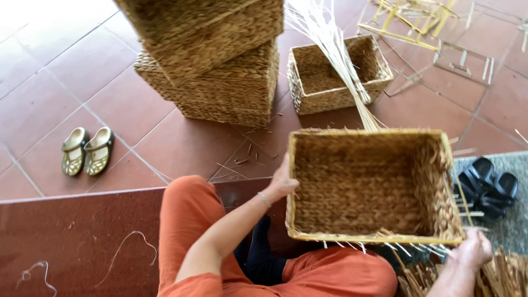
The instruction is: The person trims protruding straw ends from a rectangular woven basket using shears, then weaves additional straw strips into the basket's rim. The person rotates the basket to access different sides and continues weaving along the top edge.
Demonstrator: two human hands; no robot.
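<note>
You have the woven basket [374, 187] resting on your lap, its open mouth turned up toward you and its rim of pale reed facing the camera. Your left hand [283, 181] is pressed flat against the outside of the left wall, fingers loosely spread and steadying rather than gripping. Your right hand [470, 250] sits at the near right corner, curled around the loose reed ends [418, 250] that stick out under the rim; how tightly it closes on them cannot be told from here.

The basket looks light for its size and fairly stiff along the framed rim, while the woven walls will likely give a little under pressure. The rim and corners are the firm places to hold; the free reed ends look brittle and could snap if bent sharply.

A bundle of long reeds [330, 49] rises just beyond the far rim. Behind it stand 1 smaller basket [338, 74] and a stack of finished baskets [214, 60]. 2 pairs of sandals lie on the tiled floor [49, 66].
</note>
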